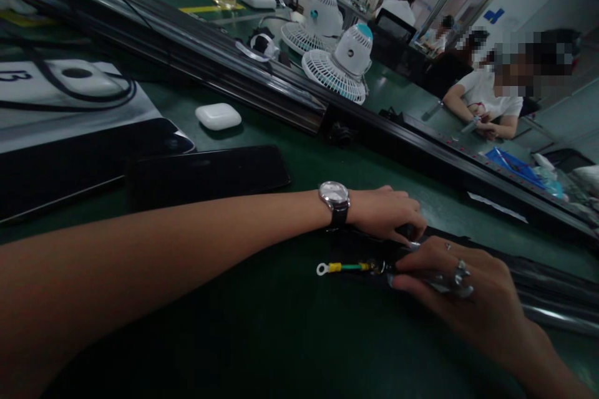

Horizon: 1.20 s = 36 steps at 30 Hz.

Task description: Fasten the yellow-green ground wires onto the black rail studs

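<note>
My left hand (pixel 386 213), with a wristwatch (pixel 334 193) on its wrist, rests on the dark work at centre right. Its fingers are curled down, and whatever lies under them is hidden. Just below, my right hand (pixel 472 290) pinches something small and dark between thumb and forefinger; I cannot make out its kind. Silvery metal shows at its fingers. From the pinch toward the left runs a short green wire (pixel 350 267) with yellow sleeves and a ring terminal (pixel 322 269) at its free end. Beneath both hands lies a long black profile (pixel 547 290).
A black phone (pixel 210 174), a white earbud case (pixel 218 116) and a white device with a cable (pixel 77 78) lie at left. Long dark rails (pixel 187 53) cross the green table. White fans (pixel 339 62) stand behind them. A co-worker (pixel 491 100) sits at upper right.
</note>
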Motion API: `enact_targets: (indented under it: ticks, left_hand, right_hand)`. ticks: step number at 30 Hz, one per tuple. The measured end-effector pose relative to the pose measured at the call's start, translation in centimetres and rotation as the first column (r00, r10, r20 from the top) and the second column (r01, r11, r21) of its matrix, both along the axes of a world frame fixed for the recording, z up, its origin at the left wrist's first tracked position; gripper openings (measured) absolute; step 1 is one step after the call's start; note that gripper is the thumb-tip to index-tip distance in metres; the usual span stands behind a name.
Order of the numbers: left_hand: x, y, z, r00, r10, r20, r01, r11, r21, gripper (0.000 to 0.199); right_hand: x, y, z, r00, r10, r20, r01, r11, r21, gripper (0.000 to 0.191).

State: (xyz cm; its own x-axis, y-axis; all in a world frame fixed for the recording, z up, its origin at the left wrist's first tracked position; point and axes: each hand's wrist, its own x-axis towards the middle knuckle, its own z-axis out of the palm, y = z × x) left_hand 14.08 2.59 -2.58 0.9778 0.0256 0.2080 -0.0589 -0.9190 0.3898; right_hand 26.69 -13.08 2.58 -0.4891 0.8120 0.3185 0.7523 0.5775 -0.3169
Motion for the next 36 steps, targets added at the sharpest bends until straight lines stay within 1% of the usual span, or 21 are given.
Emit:
enact_targets:
  ticks: [3, 6, 9, 11, 12, 14, 16, 20, 22, 26, 29, 32, 36]
  left_hand:
    - [0.1, 0.0, -0.2, 1.000, 0.006, 0.016, -0.006, 1.000, 0.002, 0.015]
    - [0.1, 0.0, -0.3, 1.000, 0.012, 0.026, -0.012, 1.000, 0.001, 0.013]
    - [0.1, 0.0, -0.4, 1.000, 0.007, 0.027, -0.006, 1.000, -0.004, 0.009]
    - [0.1, 0.0, -0.4, 0.999, 0.005, 0.033, -0.004, 1.000, -0.010, 0.012]
    - [0.1, 0.0, -0.4, 0.999, 0.007, 0.037, -0.006, 1.000, -0.013, 0.014]
    - [0.1, 0.0, -0.3, 0.999, 0.011, 0.039, -0.011, 1.000, -0.019, 0.018]
    - [0.1, 0.0, -0.2, 1.000, 0.013, 0.024, -0.012, 0.999, -0.031, 0.018]
    - [0.0, 0.1, -0.2, 1.000, 0.008, 0.007, -0.007, 1.000, -0.022, 0.019]
    - [-0.1, 0.2, -0.2, 1.000, 0.006, 0.024, -0.006, 1.000, -0.001, 0.019]
    - [-0.2, 0.5, -0.3, 0.999, 0.009, 0.053, -0.010, 1.000, 0.011, 0.015]
    - [-0.2, 0.7, -0.2, 0.999, 0.006, 0.050, -0.007, 1.000, 0.003, 0.019]
    - [-0.2, 0.8, -0.3, 0.998, 0.004, 0.058, -0.003, 1.000, -0.011, 0.021]
    - [0.2, 1.0, -0.8, 0.995, 0.016, 0.096, -0.012, 0.999, -0.038, 0.016]
  right_hand:
    - [-0.2, 0.0, -0.2, 1.000, 0.016, 0.008, -0.017, 1.000, 0.002, 0.010]
    - [-0.2, 0.1, 0.0, 0.998, 0.061, 0.021, -0.060, 0.996, -0.063, 0.007]
    - [0.2, 0.2, 0.7, 0.980, 0.187, 0.071, -0.174, 0.971, -0.166, 0.008]
    - [0.6, 0.2, 1.4, 0.957, 0.266, 0.114, -0.234, 0.944, -0.233, 0.016]
    - [0.9, 0.2, 1.6, 0.952, 0.280, 0.121, -0.244, 0.937, -0.250, 0.019]
    - [1.4, 0.2, 1.9, 0.960, 0.263, 0.093, -0.236, 0.943, -0.234, 0.018]
    - [1.7, 0.1, 1.8, 0.977, 0.208, 0.043, -0.197, 0.963, -0.186, 0.017]
    - [1.6, 0.1, 0.9, 0.997, 0.072, -0.002, -0.071, 0.987, -0.142, 0.013]
    - [1.3, 0.3, 0.5, 0.999, 0.040, -0.035, -0.045, 0.989, -0.140, 0.011]
    - [0.8, 0.8, 0.1, 0.997, 0.019, -0.073, -0.027, 0.994, -0.108, 0.006]
    - [0.7, 1.0, 0.3, 0.997, 0.013, -0.081, -0.020, 0.996, -0.091, 0.006]
    - [0.7, 1.0, 0.6, 0.996, 0.010, -0.094, -0.019, 0.995, -0.098, 0.005]
    - [0.5, 1.1, 0.8, 0.995, 0.013, -0.104, -0.025, 0.993, -0.115, 0.004]
